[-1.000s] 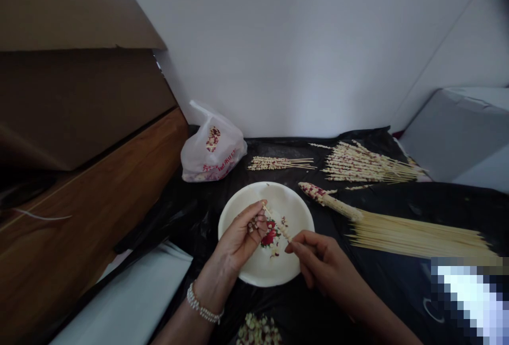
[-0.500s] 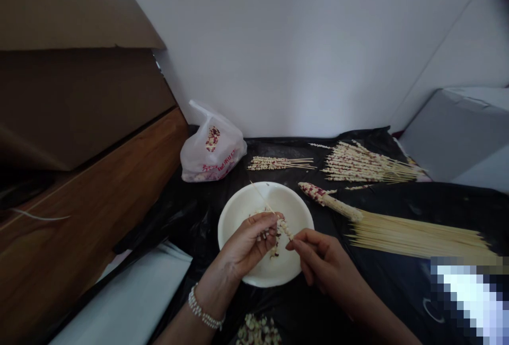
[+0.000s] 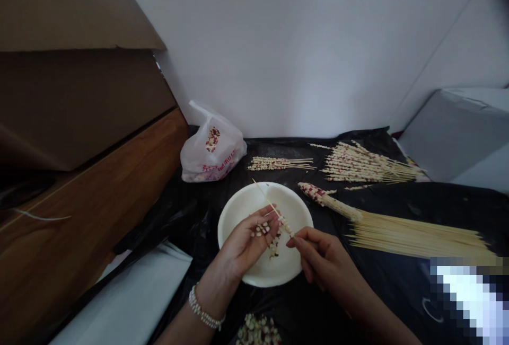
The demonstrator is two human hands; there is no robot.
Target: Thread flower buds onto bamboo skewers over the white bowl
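Observation:
My left hand (image 3: 250, 244) is palm up over the white bowl (image 3: 229, 208), its fingers loosely cupped under several loose corn kernels (image 3: 261, 229). Between thumb and fingers, my right hand (image 3: 318, 252) pinches the lower end of a bamboo skewer (image 3: 264, 194). Pale kernels are threaded along the skewer's lower part, and its bare tip points up and left, past the left fingertips. Whether those fingertips touch the skewer, I cannot tell. More kernels, some dark red, lie in the bowl, partly hidden by my left hand.
Behind the bowl stand a white plastic bag (image 3: 212, 157) and two bunches of threaded skewers (image 3: 270, 163) (image 3: 353, 162). To the right lie a partly stripped corn cob (image 3: 338, 204) and bare skewers (image 3: 417, 233). A kernel pile (image 3: 258, 330) is in front; cardboard (image 3: 79, 101) rises left.
My left fingers have opened from a pinch near the skewer, showing the kernels in the palm. The skewer has shifted slightly; my right hand still pinches its lower end.

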